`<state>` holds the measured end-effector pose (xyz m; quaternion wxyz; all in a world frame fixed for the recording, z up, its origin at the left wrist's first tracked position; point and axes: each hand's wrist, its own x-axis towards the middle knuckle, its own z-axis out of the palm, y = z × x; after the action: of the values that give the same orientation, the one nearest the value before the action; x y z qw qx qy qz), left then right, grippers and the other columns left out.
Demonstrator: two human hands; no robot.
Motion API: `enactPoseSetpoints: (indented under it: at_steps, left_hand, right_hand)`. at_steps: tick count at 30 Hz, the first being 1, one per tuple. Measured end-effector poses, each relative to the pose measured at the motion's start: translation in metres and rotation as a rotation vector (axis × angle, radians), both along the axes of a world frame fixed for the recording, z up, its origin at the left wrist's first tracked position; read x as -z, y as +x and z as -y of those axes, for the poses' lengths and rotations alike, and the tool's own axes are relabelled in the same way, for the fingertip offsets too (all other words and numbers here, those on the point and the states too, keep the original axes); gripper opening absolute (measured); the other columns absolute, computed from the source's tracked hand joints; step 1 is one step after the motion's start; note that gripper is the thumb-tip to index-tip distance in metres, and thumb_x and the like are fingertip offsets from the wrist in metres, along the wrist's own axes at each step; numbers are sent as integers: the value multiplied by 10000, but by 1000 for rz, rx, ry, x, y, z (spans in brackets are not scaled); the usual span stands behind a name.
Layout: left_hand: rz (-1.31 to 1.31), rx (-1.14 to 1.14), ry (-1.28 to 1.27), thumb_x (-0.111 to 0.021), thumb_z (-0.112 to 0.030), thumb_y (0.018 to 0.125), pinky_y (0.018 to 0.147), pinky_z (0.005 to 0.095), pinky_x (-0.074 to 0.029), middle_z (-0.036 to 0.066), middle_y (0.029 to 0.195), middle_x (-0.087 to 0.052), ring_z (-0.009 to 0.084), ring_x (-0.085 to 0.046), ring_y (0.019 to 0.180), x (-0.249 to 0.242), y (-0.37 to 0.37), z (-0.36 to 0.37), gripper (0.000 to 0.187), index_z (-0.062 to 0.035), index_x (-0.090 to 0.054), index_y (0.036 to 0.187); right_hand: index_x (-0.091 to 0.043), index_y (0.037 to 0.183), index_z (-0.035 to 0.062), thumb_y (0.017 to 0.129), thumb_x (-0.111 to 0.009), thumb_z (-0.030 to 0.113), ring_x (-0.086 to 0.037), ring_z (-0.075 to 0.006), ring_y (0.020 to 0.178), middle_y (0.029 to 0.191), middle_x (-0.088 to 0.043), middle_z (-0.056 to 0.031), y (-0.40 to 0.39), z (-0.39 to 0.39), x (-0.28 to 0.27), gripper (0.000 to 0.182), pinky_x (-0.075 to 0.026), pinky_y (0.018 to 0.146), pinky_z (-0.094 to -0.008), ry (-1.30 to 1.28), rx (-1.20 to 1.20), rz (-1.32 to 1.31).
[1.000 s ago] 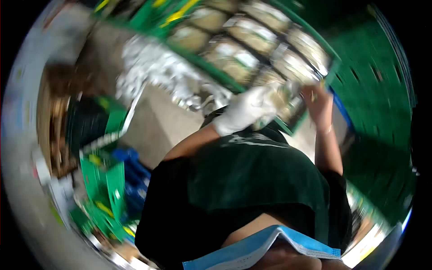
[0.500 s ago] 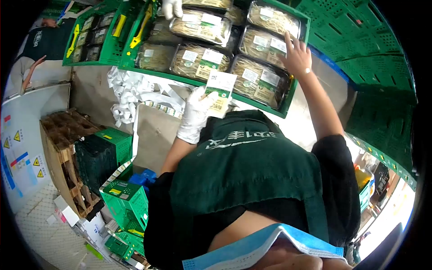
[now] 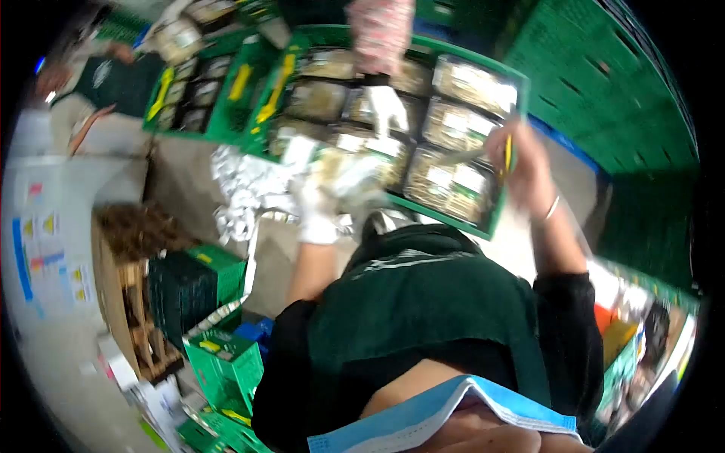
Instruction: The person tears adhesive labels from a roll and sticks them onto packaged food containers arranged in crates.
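Observation:
My left hand point(image 3: 313, 208), in a white glove, is smeared by motion at the near edge of the green crate point(image 3: 415, 205). It holds white-and-yellow labels point(image 3: 300, 153), which look blurred. My bare right hand point(image 3: 521, 162) is above the crate's right side, closed on a tool with a yellow-and-green handle point(image 3: 509, 154). The tool's grey blade-like part point(image 3: 461, 156) points left over the packs. Black trays of pale, stringy food point(image 3: 445, 185) under clear film fill the crate, several with white-and-green labels.
A co-worker's gloved hand point(image 3: 387, 109) reaches into the crate from the far side. Another person point(image 3: 113, 83) stands at left beside a second crate point(image 3: 240, 94). White backing strip point(image 3: 245, 185) lies heaped at its near side. Green crates point(image 3: 596, 90) rise at right.
My left hand shifted slightly down with the labels. My right hand, earlier spread over a pack with no tool visible, now grips the tool. The co-worker's hand reaches further in. The view has shifted.

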<state>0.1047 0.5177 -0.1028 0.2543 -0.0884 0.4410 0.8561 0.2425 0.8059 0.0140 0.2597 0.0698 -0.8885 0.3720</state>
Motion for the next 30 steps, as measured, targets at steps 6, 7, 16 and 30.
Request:
enactPoseSetpoints:
  at_steps: [6,7,16,30]
  left_hand:
    - [-311,-131,-363,-506,13,775,784,266,-424,102,983,-534,169,-531,869,-43,15,51,220,13,-500,995]
    - [-262,-134,-358,-517,20,768,765,252,-424,86,948,-543,150,-534,838,-49,23,49,191,6,-516,958]
    - [-218,24,-484,-528,-2,759,764,252,-412,86,908,-572,142,-537,839,-32,48,60,219,30,-543,976]
    - [-683,289,-811,-558,-68,784,624,260,-428,60,769,-590,117,-534,694,-35,-30,68,156,40,-540,894]
  right_hand:
    - [-521,864,59,756,-533,234,-504,-290,838,838,-549,-106,-93,-152,44,207,-407,721,-363,362,324,415]
    - [-504,900,79,749,-523,236,-495,-288,879,889,-540,-94,-107,-166,83,218,-401,752,-395,526,329,424]
    - [-344,1228,114,758,-501,468,-367,-267,1130,1225,-392,-107,-106,-128,149,609,-322,904,-380,764,505,694]
    - [-589,846,68,666,-638,156,-570,-262,654,721,-596,-107,-150,178,82,207,-463,606,-317,-116,-417,506]
